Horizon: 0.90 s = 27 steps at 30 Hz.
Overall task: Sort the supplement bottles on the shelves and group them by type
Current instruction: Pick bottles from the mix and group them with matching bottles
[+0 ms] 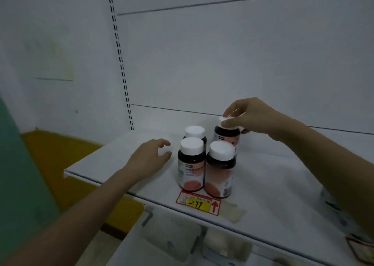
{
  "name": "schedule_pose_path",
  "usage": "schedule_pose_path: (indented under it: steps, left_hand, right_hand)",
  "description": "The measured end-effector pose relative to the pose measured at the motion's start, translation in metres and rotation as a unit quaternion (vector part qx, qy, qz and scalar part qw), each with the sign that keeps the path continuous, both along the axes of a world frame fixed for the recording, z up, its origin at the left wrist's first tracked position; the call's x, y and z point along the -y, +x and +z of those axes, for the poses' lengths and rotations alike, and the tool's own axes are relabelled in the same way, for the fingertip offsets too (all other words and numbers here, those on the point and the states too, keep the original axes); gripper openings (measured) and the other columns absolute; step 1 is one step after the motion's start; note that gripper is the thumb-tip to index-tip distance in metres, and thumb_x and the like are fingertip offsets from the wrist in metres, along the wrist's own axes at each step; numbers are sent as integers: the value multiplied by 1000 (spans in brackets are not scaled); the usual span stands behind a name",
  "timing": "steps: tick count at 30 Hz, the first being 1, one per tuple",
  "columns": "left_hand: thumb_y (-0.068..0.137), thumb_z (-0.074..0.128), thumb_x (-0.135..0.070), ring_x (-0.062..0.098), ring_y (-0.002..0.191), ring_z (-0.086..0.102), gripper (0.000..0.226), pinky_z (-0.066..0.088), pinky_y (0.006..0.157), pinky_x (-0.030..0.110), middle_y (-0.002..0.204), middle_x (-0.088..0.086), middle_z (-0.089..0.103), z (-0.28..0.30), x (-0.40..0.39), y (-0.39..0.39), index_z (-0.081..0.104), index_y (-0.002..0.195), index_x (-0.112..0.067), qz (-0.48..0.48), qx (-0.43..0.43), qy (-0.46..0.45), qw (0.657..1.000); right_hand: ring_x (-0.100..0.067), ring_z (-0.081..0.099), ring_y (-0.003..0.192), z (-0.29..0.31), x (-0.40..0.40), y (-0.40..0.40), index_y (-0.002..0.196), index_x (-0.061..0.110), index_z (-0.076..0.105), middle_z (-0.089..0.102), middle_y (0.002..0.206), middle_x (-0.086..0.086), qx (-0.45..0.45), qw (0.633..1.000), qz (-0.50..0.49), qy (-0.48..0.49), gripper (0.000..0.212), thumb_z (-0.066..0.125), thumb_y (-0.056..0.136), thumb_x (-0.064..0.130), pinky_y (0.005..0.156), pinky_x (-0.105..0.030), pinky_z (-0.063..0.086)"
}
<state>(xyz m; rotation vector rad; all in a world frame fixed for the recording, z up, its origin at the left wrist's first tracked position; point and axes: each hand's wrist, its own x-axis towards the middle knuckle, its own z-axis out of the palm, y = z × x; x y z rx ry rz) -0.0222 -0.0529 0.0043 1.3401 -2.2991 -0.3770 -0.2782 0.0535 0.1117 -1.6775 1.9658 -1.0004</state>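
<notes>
Back-right bottle gripped from above; left hand idle beside the cluster.

The left hand [150, 157] hangs loosely curled, holding nothing, just left of three upright bottles [191, 164] on the shelf [113, 156]; the fourth bottle [226, 136] is clasped at its cap by the right hand [249, 117].

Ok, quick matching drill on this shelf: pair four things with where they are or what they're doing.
1. right hand
2. left hand
3. price tag
4. back-left bottle

A. on the shelf's front edge
B. behind the front-left bottle
C. grips the back-right bottle by its cap
D. holds nothing, left of the bottles

Pairs: 1-C, 2-D, 3-A, 4-B
</notes>
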Motion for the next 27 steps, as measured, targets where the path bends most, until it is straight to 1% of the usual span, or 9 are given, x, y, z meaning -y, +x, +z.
schedule_pose_path:
  steps: [4, 7, 10, 14, 18, 20, 22, 25, 27]
  left_hand:
    - [97, 50, -39, 20, 123, 51, 40, 42, 104, 39, 140, -2, 51, -30, 31, -4, 51, 135, -28, -92, 76, 0, 993]
    - [98, 45, -38, 22, 118, 54, 38, 42, 101, 41, 133, -1, 55, -48, 46, -5, 55, 132, -26, -134, 84, -80, 984]
    - [97, 41, -39, 25, 113, 55, 38, 42, 98, 44, 125, 1, 58, -55, 47, -5, 58, 127, -23, -142, 88, -114, 979]
    - [89, 17, -50, 24, 109, 55, 60, 42, 95, 43, 121, 0, 59, -52, 42, -5, 58, 125, -24, -130, 109, -124, 978]
    - [98, 36, -42, 23, 115, 53, 41, 40, 100, 41, 130, -1, 55, -46, 40, -4, 52, 131, -26, -130, 129, -91, 979]
    - [98, 40, -42, 23, 118, 54, 40, 42, 99, 37, 134, -1, 54, -31, 42, -3, 51, 134, -29, -128, 111, -45, 984]
    - [98, 45, -41, 22, 118, 55, 39, 42, 95, 33, 135, 0, 56, -1, 44, -2, 52, 134, -28, -116, 58, -4, 992]
    - [97, 48, -39, 23, 112, 57, 36, 42, 88, 31, 131, 2, 59, 62, 32, -11, 56, 130, -26, -116, -22, -47, 992]
    - [97, 50, -39, 22, 112, 56, 33, 41, 88, 31, 128, 0, 61, 102, 6, -28, 59, 127, -26, -148, -56, -63, 985]
  right_hand:
    - [-16, 64, 98, -15, 8, 10, 99, 19, 71, 66, 110, -1, 17, 997, -41, 60, 22, 80, 79, 22, 74, -28, 57]
    - [-16, 66, 99, -20, 5, 12, 99, 20, 72, 66, 114, -1, 44, 995, -48, 79, 23, 80, 77, 19, 75, -27, 55]
    - [-17, 69, 97, -22, 1, 13, 101, 20, 72, 66, 115, 0, 79, 991, -57, 86, 24, 80, 78, 18, 79, -28, 56]
    - [-15, 69, 97, -21, -1, 20, 103, 21, 72, 68, 114, 3, 88, 989, -43, 109, 23, 78, 80, 19, 81, -27, 57]
    - [-12, 66, 103, -15, -7, 28, 104, 26, 70, 67, 115, 5, 64, 990, -55, 115, 21, 74, 84, 24, 85, -30, 57]
    - [-13, 64, 106, -11, -12, 33, 110, 27, 68, 66, 115, 5, 44, 991, -58, 113, 22, 70, 88, 29, 86, -31, 57]
    - [-14, 63, 105, -5, -20, 35, 114, 26, 65, 65, 114, 4, 25, 992, -78, 92, 24, 65, 91, 33, 87, -33, 57]
    - [-15, 64, 101, 9, -43, 33, 111, 21, 67, 66, 111, 2, 2, 992, -123, 30, 22, 59, 95, 34, 82, -32, 58]
    - [-16, 65, 95, 17, -68, 29, 108, 18, 68, 69, 106, 0, -21, 990, -142, 4, 21, 55, 97, 32, 76, -30, 56]
